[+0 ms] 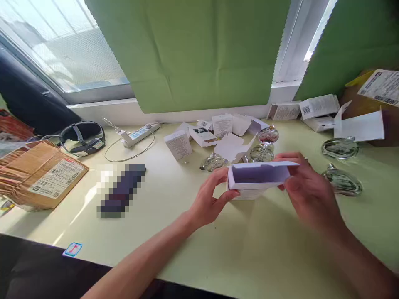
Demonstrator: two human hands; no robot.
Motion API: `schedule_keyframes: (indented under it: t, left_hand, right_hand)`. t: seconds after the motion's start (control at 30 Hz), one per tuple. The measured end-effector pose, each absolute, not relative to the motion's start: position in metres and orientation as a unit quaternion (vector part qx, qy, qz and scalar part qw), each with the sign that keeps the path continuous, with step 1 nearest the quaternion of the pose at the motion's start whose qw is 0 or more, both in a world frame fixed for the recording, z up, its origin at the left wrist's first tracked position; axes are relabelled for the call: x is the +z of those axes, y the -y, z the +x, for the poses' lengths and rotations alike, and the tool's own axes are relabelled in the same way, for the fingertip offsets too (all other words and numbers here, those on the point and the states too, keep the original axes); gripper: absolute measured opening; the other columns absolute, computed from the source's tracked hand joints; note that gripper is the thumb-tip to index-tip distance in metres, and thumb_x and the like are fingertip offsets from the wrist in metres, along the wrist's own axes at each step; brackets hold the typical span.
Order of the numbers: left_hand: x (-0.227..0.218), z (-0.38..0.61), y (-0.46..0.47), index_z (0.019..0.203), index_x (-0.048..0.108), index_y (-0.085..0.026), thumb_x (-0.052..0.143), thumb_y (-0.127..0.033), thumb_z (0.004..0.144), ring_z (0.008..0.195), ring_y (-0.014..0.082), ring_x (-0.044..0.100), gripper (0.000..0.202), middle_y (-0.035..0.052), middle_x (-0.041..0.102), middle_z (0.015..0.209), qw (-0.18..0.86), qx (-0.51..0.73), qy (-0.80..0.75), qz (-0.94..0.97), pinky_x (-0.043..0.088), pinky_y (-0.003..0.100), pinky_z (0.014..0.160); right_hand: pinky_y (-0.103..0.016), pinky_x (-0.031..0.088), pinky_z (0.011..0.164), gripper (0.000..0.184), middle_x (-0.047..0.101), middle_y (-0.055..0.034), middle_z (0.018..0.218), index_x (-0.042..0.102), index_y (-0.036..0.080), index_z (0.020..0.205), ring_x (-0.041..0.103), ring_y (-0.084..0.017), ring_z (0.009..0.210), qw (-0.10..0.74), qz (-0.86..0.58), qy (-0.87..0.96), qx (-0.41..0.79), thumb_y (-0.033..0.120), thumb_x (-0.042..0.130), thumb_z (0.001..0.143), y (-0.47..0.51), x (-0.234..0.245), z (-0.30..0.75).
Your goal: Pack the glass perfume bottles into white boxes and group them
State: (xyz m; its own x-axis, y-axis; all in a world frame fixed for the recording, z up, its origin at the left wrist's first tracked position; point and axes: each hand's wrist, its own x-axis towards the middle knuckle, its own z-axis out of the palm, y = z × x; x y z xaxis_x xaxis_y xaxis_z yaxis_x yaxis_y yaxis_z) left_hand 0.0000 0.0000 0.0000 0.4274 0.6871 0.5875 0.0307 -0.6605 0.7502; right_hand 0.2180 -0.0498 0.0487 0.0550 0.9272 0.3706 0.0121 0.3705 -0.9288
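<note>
A small white carton [249, 193] stands on the table with its top open and its dark inside showing. My left hand [215, 195] grips its left end, thumb in front and fingers behind. At the other end, my right hand [307, 189] pinches the carton's right edge by the raised flap. Just behind the carton lie glass bottles, one a clear rounded bottle [213, 162], another a similar bottle [262, 153] and a third with a reddish tint [268, 134]. Right of my right hand rest two more glass bottles, the nearer bottle [343, 181] and the farther bottle [339, 148].
Several white cartons [222, 124] are heaped at the back, with more cartons [319, 107] by a brown box [358, 99] at right. On the left are a cardboard parcel [50, 174], a black headset [82, 139], a power strip [141, 133] and a blurred dark object [123, 189].
</note>
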Motion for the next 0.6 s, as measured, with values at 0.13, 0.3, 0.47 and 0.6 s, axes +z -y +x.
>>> schedule_keyframes:
  t: [0.13,0.3,0.47,0.6]
  left_hand:
    - [-0.002,-0.001,-0.001,0.128,0.054,-0.024,0.062,-0.02,0.091,0.119,0.0222,0.057,0.039,0.0095,0.06,0.13,0.314,0.474,-0.226,0.791,0.05,0.039,0.099]
    - [-0.004,-0.002,-0.001,0.136,0.05,-0.026,0.057,-0.022,0.094,0.123,0.0233,0.054,0.043,0.011,0.054,0.137,0.357,0.469,-0.221,0.777,0.052,0.039,0.098]
    - [-0.002,-0.002,-0.001,0.141,0.043,-0.027,0.055,-0.02,0.094,0.127,0.0226,0.051,0.049,0.0119,0.049,0.143,0.373,0.47,-0.212,0.771,0.052,0.039,0.1]
    - [-0.002,-0.002,-0.001,0.142,0.043,-0.028,0.054,-0.02,0.095,0.131,0.0229,0.048,0.049,0.0118,0.045,0.147,0.374,0.473,-0.217,0.768,0.052,0.036,0.099]
  right_hand:
    - [-0.025,0.046,0.067,0.015,0.043,-0.0003,0.111,0.066,0.033,0.102,0.046,-0.013,0.077,0.59,-0.434,0.566,0.377,0.041,0.063,0.09,0.051,0.051,0.217]
    - [-0.025,0.044,0.066,0.009,0.045,-0.0003,0.107,0.065,0.031,0.097,0.048,-0.015,0.085,0.559,-0.455,0.592,0.36,0.037,0.06,0.092,0.048,0.05,0.219]
    - [-0.023,0.043,0.062,0.006,0.046,0.0,0.106,0.064,0.03,0.095,0.047,-0.013,0.081,0.546,-0.454,0.612,0.35,0.034,0.061,0.093,0.042,0.042,0.218]
    - [-0.025,0.044,0.064,0.005,0.047,-0.0004,0.107,0.063,0.03,0.094,0.05,-0.015,0.087,0.543,-0.448,0.611,0.36,0.034,0.062,0.092,0.039,0.037,0.217]
